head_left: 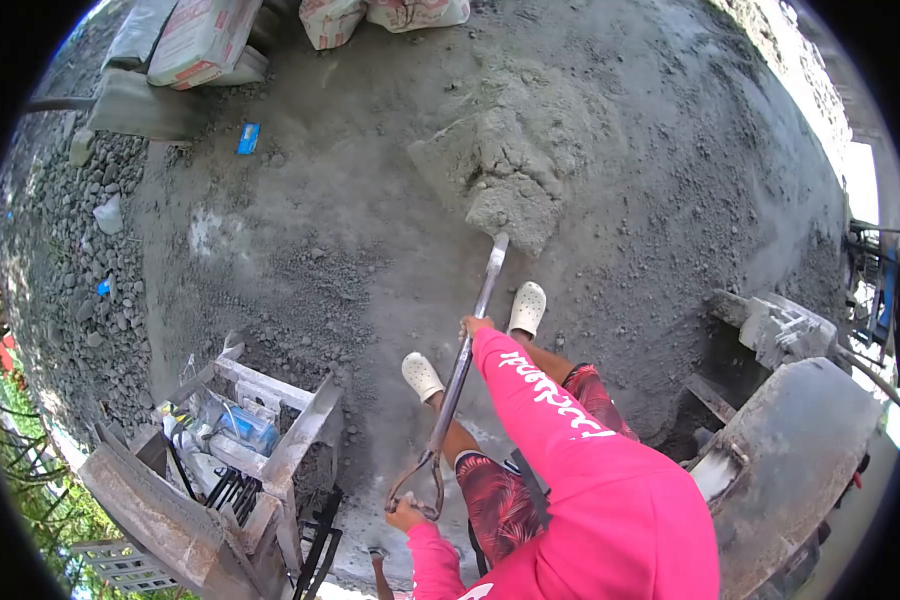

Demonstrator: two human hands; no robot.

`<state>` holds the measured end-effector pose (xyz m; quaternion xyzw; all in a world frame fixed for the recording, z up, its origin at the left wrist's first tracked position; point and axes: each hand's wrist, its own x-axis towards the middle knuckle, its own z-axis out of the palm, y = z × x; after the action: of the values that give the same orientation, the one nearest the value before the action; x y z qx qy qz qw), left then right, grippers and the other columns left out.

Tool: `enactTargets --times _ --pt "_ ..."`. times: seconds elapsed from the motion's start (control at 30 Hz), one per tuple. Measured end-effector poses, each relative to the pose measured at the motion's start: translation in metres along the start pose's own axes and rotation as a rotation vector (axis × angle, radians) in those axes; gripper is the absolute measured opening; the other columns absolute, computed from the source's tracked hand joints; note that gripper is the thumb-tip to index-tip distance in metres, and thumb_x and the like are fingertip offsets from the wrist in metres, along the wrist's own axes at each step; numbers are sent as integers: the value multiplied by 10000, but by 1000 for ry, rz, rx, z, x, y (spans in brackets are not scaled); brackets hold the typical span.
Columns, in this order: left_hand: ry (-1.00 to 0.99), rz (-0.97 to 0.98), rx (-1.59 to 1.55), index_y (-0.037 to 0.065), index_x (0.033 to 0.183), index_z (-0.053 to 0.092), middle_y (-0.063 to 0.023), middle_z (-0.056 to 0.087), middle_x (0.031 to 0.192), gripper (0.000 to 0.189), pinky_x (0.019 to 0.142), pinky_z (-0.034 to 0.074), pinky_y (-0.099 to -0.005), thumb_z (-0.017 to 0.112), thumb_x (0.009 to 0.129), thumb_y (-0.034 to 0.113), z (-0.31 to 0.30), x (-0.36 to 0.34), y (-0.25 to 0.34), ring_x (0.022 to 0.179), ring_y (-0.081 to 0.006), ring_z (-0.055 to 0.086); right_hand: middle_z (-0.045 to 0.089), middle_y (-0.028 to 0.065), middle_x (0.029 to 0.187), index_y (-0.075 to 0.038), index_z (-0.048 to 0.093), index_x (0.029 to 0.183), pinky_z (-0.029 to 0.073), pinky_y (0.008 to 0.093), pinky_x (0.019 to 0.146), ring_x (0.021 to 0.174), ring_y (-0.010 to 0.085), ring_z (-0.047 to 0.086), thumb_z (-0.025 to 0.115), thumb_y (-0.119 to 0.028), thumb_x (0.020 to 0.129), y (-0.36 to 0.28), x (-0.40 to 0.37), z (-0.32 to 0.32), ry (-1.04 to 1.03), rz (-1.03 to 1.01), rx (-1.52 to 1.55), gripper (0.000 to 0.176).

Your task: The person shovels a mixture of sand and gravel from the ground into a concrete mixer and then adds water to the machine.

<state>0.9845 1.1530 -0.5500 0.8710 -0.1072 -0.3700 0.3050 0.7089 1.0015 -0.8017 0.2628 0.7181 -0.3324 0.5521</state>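
Nearest the camera, the D-grip (416, 488) of a shovel (470, 335) is clasped by the left hand (405, 517), while the right hand (473, 326) is closed round the steel shaft further along. The hands are thus held well apart, both clamped on the one tool. About the shaft a pair of white clogs (422, 376) is planted on the grey ground (300, 270), one on each side. Beyond the feet, the blade is sunk into the near edge of a heap of damp grey mix (505, 165), so that little more than its socket can be seen.

The scoop would be judged best done with the blade kept low and flat, pushed under the foot of the heap rather than stabbed into its face. The right hand should be slid nearer the blade before any lift, the load kept modest, and the weight taken by bent knees — not by the back. The toes should be kept clear of the steel edge.

White lettering is printed along the pink sleeve (555, 395), but it is seen upside down and foreshortened, and cannot be read with confidence. Farther off, a small blue packet (248, 138) lies on the ground — its print is too small to be made out. At the far edge, red markings are carried by stacked sacks (202, 40), and no brand can be read on them.
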Motion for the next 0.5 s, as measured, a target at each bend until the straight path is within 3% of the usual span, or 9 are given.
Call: enactTargets --times 0.07,0.2,0.37,0.4,0.5 --pt "41 -76 -46 -26 797 498 -80 470 559 205 347 371 -279 515 604 -92 -19 -12 5 397 -153 447 528 103 587 34 509 754 486 328 434 477 206 542 575 -47 684 -1 -24 -8 -13 11 8 126" --pt "25 6 -26 -16 775 488 -83 469 557 198 334 370 -282 518 595 -92 -61 -37 37 397 -155 455 530 100 590 21 506 752 491 330 437 480 209 545 586 -51 683 -11 -96 -31 -85 29 152 128" --pt "-160 188 -62 -9 730 456 -82 481 556 179 295 357 -289 530 584 -79 -95 -57 100 373 -156 451 517 83 577 7 507 747 492 329 440 473 198 537 596 -55 690 -48 -177 -67 -132 -6 385 123" --pt "-239 225 2 37 747 468 -25 459 554 161 320 361 -260 544 624 -35 -102 -52 104 389 -123 437 514 79 579 2 506 744 494 324 443 470 195 533 599 -57 693 -56 -189 -78 -158 -21 429 121" --pt "-413 278 137 36 798 471 -36 480 594 202 354 385 -277 579 627 20 -94 -58 152 420 -145 456 512 69 592 -11 504 734 496 314 451 468 183 526 608 -68 703 -96 -243 -120 -157 -85 580 123"
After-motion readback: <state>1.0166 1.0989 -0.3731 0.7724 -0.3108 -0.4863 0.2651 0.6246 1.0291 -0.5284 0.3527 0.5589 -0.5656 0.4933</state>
